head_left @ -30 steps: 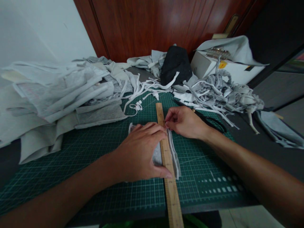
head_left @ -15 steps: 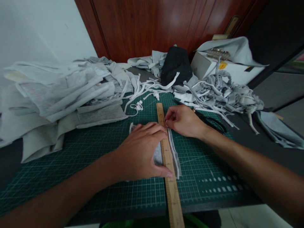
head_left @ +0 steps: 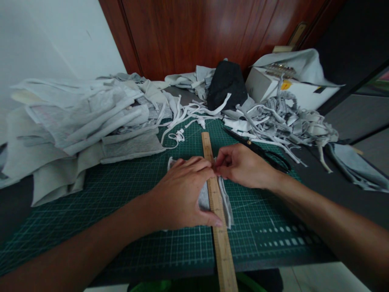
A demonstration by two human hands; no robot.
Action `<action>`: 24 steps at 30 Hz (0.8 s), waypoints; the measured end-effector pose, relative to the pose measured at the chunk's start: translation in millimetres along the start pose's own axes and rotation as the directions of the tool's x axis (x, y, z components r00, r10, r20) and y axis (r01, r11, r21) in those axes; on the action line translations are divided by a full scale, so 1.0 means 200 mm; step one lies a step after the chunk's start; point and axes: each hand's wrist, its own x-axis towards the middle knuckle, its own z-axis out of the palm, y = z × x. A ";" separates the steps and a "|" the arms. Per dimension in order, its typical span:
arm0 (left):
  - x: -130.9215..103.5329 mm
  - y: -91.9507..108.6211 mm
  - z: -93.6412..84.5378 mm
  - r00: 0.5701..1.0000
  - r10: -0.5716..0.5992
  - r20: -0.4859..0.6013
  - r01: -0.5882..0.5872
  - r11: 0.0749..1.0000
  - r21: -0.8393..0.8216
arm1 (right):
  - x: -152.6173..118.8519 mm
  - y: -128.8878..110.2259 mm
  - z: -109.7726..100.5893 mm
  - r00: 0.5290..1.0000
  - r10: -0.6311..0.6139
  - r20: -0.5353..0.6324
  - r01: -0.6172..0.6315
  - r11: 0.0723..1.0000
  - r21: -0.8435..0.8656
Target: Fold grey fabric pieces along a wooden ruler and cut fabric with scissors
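A wooden ruler (head_left: 221, 239) lies lengthwise over a small piece of grey fabric (head_left: 204, 198) on the green cutting mat (head_left: 121, 190). My left hand (head_left: 185, 190) is spread over both, its thumb and fingertips resting on the ruler, fingers apart. Along the ruler's right edge, my right hand (head_left: 240, 165) is closed in a pinch at the fabric. What sits between those fingertips is too small to make out. Black-handled scissors (head_left: 258, 149) lie just beyond my right hand. Much of the fabric is hidden under my left hand and the ruler.
Grey fabric pieces (head_left: 88, 109) are heaped at the left. Tangled fabric strips (head_left: 282, 117) lie at the back right, before a white box (head_left: 264, 83). A black cloth item (head_left: 227, 85) and white cords (head_left: 182, 115) lie at the back. The ruler overhangs the table's front edge.
My right hand has slid toward me along the ruler's edge, still pinched, uncovering more of the scissors. My left hand and the ruler hold their place on the fabric.
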 end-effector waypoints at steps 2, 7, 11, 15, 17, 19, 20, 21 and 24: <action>0.00 0.00 0.00 1.000 0.001 -0.002 -0.001 1.000 -0.004 | -0.03 0.00 0.00 0.999 0.016 0.033 -0.017 0.999 0.030; 0.00 0.00 0.00 1.000 0.007 -0.001 -0.007 1.000 -0.006 | -0.04 -0.01 0.00 0.996 0.037 0.079 -0.042 0.997 0.059; 0.00 0.00 0.00 1.000 0.005 0.000 -0.005 1.000 -0.002 | 0.00 0.00 0.01 0.999 0.049 -0.011 -0.049 0.998 0.044; 0.00 0.00 0.00 1.000 0.009 -0.006 -0.009 1.000 0.004 | -0.03 -0.01 0.03 0.999 0.005 -0.034 -0.004 1.000 0.030; 0.00 0.00 0.01 1.000 0.009 -0.009 -0.009 1.000 0.012 | -0.07 -0.01 0.04 1.000 -0.016 -0.018 0.016 1.000 0.020; 0.00 -0.01 0.01 1.000 0.009 -0.012 -0.009 1.000 0.012 | -0.11 -0.02 0.04 1.000 -0.029 -0.005 0.029 0.999 0.022; 0.00 -0.01 0.01 1.000 0.010 -0.015 -0.010 1.000 0.009 | -0.13 -0.03 0.04 1.000 -0.029 0.001 0.029 0.999 0.027; 0.00 -0.01 0.01 1.000 0.011 -0.017 -0.011 1.000 0.005 | -0.15 -0.03 0.04 1.000 -0.025 0.011 0.024 0.999 0.034; 0.00 -0.01 0.01 1.000 0.008 -0.010 -0.009 1.000 0.000 | -0.19 -0.05 0.05 0.998 -0.002 0.061 -0.001 0.999 0.049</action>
